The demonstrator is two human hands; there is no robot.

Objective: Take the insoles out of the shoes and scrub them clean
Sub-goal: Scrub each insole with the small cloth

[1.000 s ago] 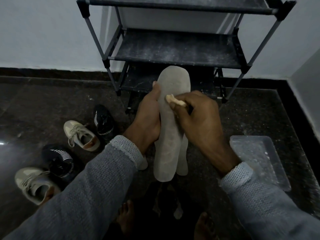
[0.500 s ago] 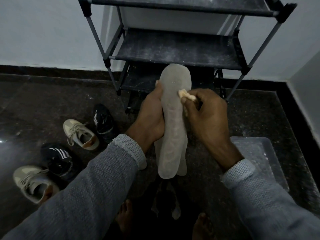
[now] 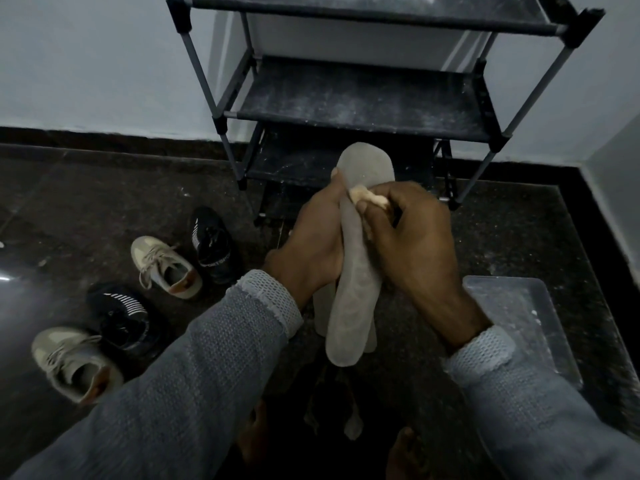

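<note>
Grey insole point(image 3: 349, 299) held upright at frame centre in left hand's point(image 3: 311, 247) closed grip; right hand point(image 3: 412, 244), pinching pale scrubber point(image 3: 367, 199), has shifted back toward left edge near toe, so scrubbing continues.

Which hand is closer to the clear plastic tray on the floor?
Right. The right hand is up-left of the tray, scrubbing the insole; the left hand grips the insole's far side, farther away.
</note>
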